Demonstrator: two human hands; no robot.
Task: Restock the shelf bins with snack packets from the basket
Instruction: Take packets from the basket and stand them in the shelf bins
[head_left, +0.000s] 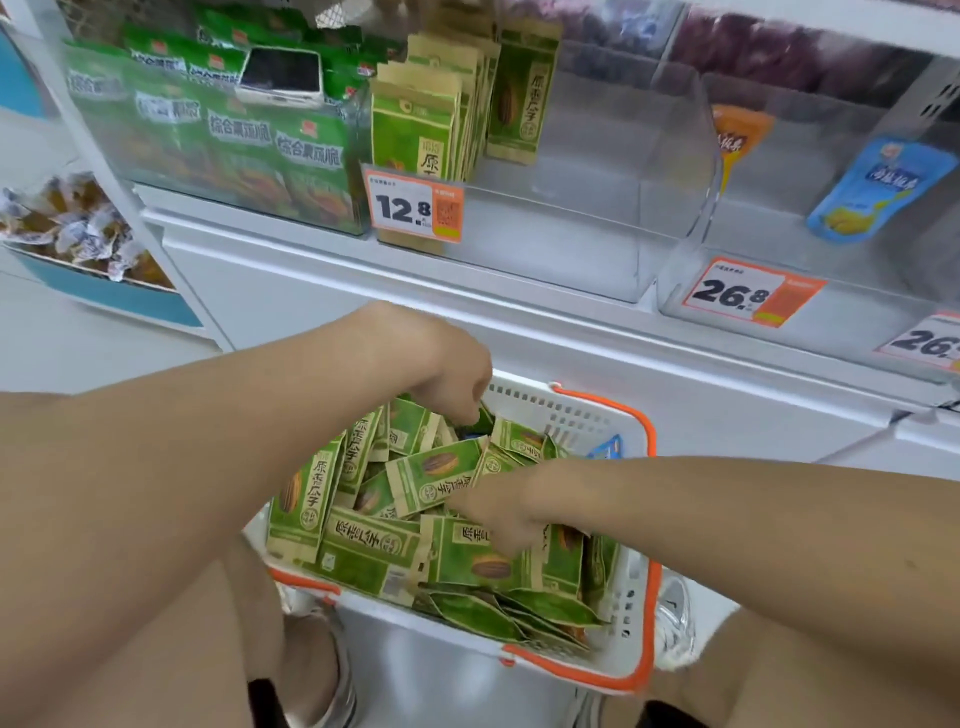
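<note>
While both hands are down in the basket (571, 413), the step in hand is the pick-up: gathering snack packets (431, 475) for the shelf.

Left hand (447, 379): fingers curled downward and bunched together, tips dipped among the packet edges at the far side of the heap. The hand itself hides whether they pinch a packet, so I cannot tell.

Right hand (498, 512): fingers close together, pointing across the middle of the heap and lying on the packets. Thumb out of sight, so the grip cannot be told either.

Packets lie loose and criss-crossed under and between both sets of fingers; none is lifted clear of the basket.

Likely target: the clear shelf bin (597, 208) above and beyond the left fingers. It holds a short row of matching packets (415, 130) behind the 12.8 price tag (413, 208).

Next move calls for closing on a small squared-up stack, lifting it over the basket rim, and standing it upright beside that row. Loose packets may fan out of a slack grip
</note>
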